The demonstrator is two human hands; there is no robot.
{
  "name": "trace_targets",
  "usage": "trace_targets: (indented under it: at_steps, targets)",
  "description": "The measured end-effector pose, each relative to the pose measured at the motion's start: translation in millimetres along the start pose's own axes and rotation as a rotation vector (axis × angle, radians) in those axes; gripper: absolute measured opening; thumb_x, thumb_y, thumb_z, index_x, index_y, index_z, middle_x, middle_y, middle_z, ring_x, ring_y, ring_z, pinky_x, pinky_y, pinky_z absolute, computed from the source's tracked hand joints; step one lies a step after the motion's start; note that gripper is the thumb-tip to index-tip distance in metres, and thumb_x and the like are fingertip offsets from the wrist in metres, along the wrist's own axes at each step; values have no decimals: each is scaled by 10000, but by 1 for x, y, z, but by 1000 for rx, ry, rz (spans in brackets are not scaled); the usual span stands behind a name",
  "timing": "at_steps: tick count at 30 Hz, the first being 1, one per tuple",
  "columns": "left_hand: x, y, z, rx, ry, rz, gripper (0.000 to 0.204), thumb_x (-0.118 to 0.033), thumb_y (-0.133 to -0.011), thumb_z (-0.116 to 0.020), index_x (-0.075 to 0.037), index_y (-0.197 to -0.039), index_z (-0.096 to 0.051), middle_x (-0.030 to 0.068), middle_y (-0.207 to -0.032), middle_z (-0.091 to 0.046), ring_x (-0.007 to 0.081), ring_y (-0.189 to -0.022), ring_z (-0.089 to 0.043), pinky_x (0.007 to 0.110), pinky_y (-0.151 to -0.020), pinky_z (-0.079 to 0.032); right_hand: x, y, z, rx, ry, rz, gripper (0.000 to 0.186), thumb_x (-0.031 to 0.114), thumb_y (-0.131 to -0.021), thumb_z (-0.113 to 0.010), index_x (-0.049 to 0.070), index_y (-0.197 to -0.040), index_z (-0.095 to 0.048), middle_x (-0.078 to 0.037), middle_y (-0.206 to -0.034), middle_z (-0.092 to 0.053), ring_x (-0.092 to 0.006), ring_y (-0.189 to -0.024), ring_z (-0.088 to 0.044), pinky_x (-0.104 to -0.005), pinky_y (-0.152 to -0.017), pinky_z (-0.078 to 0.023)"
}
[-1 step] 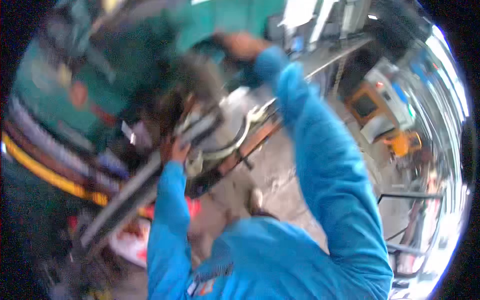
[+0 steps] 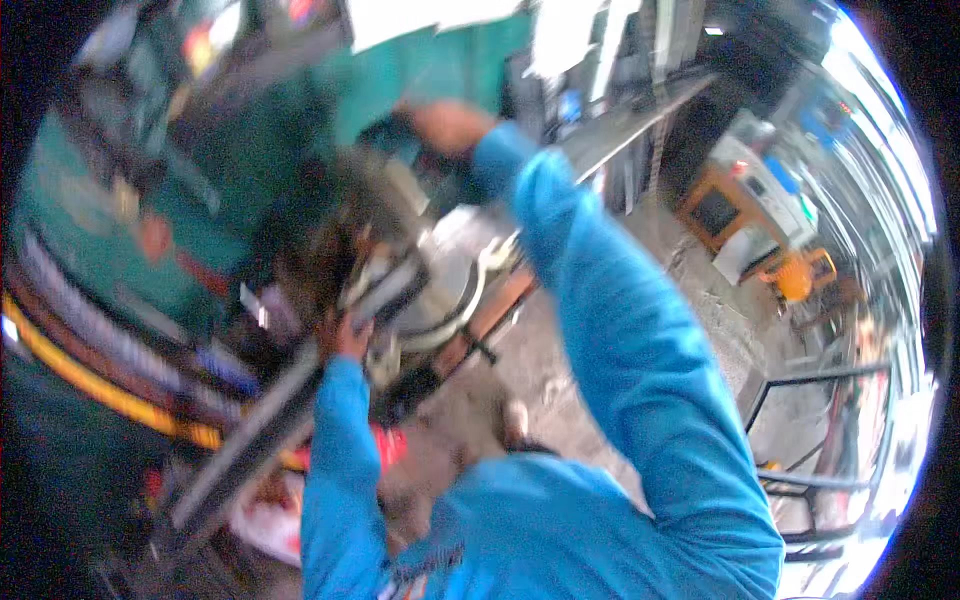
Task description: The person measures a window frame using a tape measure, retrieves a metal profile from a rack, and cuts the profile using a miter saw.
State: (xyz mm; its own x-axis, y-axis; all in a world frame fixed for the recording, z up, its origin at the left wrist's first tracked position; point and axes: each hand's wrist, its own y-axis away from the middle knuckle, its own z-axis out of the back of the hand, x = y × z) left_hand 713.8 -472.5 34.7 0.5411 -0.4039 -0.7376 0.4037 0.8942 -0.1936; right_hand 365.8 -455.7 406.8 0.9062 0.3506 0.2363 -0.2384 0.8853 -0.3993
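Observation:
My right hand (image 2: 450, 128) is stretched far out at the upper middle, its fingers curled against a dark part of a machine (image 2: 390, 190). Blur hides what exactly they hold. Lower and to the left, my left hand (image 2: 347, 336) grips a long grey metal bar (image 2: 245, 435), which slants from the lower left up into the machine. Just right of that hand, a pale curved hose or cable (image 2: 468, 300) bends along the machine's side. Dark shadow and motion smear hide the middle of the machine.
Green panels (image 2: 425, 75) stand behind the machine. A yellow stripe (image 2: 110, 385) curves along the left. On the right are an orange and grey cabinet (image 2: 720, 210), a yellow object (image 2: 793, 278) and a black metal frame (image 2: 820, 378). A red item (image 2: 392, 445) lies below the bar.
My right hand has come slightly left and down in the picture, and its arm with it. My left hand stays at the bar. The whole view has shifted a little.

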Motion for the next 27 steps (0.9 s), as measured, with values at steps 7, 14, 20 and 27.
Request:
trace_targets:
  at_steps: [7,14,20,27]
  targets:
    - [43,-16,0,-42,-254,22,693,-503,-721,-722,-197,-1308,-520,219,-1430,-360,416,-1307,-335,504,-1061,-313,40,34,9,-45,-125,-507,606,553,-913,-417,1,-1059,-619,-235,-972,-657,-392,-935,-630,-475,-833,-484]
    - [7,-7,13,65,-280,252,725,-461,-774,-720,-178,-1379,-440,196,-1388,-431,384,-1270,-404,501,-1028,-374,80,98,7,-411,-57,-369,441,259,-852,-584,-3,-1178,-443,-229,-973,-580,-391,-822,-621,-475,-688,-502]
    - [4,-14,10,-20,-502,168,742,-488,-724,-749,-116,-1318,-505,169,-1335,-498,354,-1249,-437,465,-1016,-382,77,162,5,-302,-174,-294,743,126,-814,-559,122,-1465,-200,-238,-1100,-532,-388,-900,-610,-475,-735,-502]
    - [-74,29,6,-253,-505,110,573,-315,-761,-742,-53,-1230,-546,223,-1342,-442,412,-1258,-378,490,-978,-409,-9,371,-71,-23,-525,-397,596,294,-899,-577,74,-1403,-346,-201,-1316,-459,-386,-1121,-527,-423,-972,-419]
